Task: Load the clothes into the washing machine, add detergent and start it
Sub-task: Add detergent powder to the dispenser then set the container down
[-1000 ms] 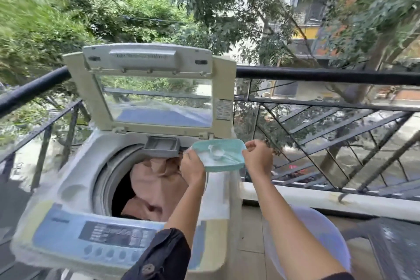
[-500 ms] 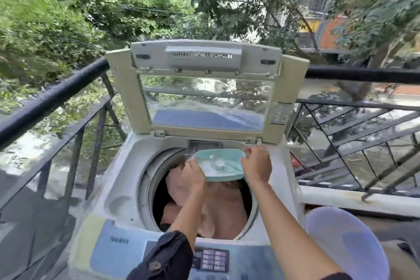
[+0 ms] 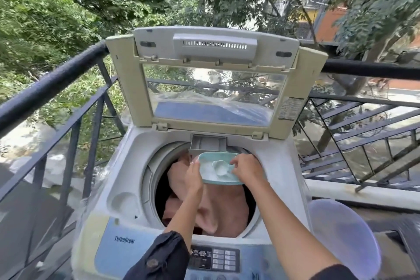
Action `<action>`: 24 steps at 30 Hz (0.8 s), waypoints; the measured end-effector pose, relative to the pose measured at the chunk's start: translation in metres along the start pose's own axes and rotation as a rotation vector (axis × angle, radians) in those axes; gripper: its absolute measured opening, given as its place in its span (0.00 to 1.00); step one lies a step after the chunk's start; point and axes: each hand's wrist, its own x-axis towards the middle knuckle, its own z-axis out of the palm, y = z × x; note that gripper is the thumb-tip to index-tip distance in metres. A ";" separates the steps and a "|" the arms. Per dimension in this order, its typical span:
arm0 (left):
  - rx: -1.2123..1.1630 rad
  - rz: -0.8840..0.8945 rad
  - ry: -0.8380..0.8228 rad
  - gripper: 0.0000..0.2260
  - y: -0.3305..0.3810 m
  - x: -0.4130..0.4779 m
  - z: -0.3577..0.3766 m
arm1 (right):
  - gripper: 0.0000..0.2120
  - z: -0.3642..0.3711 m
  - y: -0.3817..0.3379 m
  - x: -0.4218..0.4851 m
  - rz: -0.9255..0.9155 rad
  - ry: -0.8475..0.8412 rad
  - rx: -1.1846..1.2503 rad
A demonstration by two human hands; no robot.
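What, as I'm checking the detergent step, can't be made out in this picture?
Head view only:
- Right hand: its own fingers hide whether it pinches the scoop or the rim of the teal tub.
- Dispenser drawer: too dim and small to tell whether powder lies inside.
- Control panel: labels too small, cut off by the bottom edge and the left sleeve.
- Drum bottom: buried under pink clothes.

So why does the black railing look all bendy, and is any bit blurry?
In the head view the wide-angle lens bows the black railing; in the same view daylight puts pale glare on the lid window; the teal container, its scoop, the left hand and the right hand look sharp in the middle, while the pale basin at the lower right looks soft.
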 end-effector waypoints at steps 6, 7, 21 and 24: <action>-0.129 -0.052 -0.096 0.09 -0.014 0.019 0.002 | 0.08 0.006 -0.005 0.003 -0.021 0.028 0.018; -0.112 -0.056 -0.092 0.11 -0.016 0.022 0.002 | 0.08 0.006 -0.005 0.003 -0.026 0.051 0.023; -0.458 -0.118 -0.268 0.16 -0.021 0.021 -0.001 | 0.06 0.033 -0.020 0.002 -0.120 -0.031 0.004; -0.434 -0.076 -0.266 0.16 -0.023 0.023 -0.004 | 0.06 0.034 -0.026 0.003 -0.146 -0.134 0.027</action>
